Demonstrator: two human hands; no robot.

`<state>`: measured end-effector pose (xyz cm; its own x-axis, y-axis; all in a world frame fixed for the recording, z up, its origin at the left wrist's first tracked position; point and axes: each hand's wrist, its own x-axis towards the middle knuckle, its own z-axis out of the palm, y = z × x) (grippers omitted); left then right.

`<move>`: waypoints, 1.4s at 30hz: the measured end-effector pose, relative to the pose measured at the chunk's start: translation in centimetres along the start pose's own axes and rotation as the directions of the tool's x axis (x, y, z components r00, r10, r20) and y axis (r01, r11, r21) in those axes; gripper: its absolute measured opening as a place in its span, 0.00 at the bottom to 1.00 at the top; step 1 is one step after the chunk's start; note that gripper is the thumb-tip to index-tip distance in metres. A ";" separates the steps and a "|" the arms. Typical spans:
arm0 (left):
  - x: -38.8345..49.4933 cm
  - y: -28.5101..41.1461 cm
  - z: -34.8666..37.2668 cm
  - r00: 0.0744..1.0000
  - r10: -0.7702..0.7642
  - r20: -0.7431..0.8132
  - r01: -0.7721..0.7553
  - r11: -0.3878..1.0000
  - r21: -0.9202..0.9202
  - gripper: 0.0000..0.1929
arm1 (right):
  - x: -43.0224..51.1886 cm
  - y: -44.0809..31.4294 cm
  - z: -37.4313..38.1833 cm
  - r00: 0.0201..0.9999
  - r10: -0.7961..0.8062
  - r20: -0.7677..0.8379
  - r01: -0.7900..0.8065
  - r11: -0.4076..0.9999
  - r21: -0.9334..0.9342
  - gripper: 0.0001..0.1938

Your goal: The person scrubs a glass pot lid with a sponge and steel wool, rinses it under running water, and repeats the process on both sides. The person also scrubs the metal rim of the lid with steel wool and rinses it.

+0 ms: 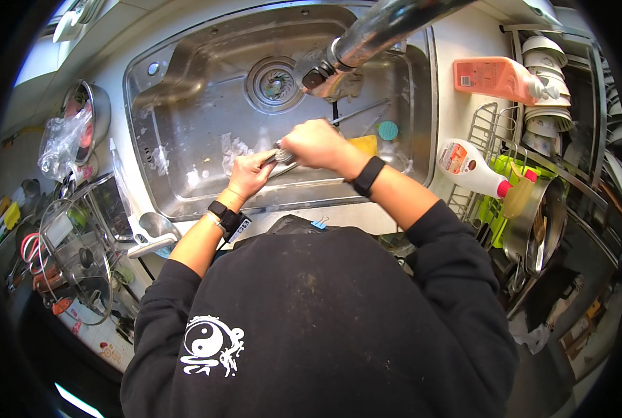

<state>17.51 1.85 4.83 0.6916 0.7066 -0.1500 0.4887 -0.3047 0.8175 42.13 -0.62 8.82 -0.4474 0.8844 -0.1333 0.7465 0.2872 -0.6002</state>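
Note:
Over the front part of the stainless steel sink (206,109), my left hand (249,173) and my right hand (316,143) meet. Between them is a small grey metallic item (284,155), mostly covered by the fingers; its exact kind cannot be made out. My left hand pinches its left side, while my right hand closes over it from above in a fist. Whitish wet scraps (233,149) lie on the basin floor beside my left hand. A yellow sponge or cloth (364,144) shows partly behind my right wrist.
A metal faucet (363,39) reaches over the basin near the drain strainer (275,83). A round teal item (388,130) lies in the sink. On the right stand an orange bottle (491,78), a white bottle (467,164) and stacked bowls (546,73); at left, a squeegee (151,244).

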 end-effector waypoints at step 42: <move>2.5 2.7 0.8 0.987 -0.110 0.114 0.105 0.993 0.051 0.07 | -12.4 1.6 3.4 0.495 0.838 -0.230 -0.653 0.533 0.538 0.21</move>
<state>21.01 2.30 6.26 0.6899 0.6582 -0.3014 0.5849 -0.2615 0.7678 47.18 -12.35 6.83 0.5177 0.7628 -0.3874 0.4250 -0.6223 -0.6574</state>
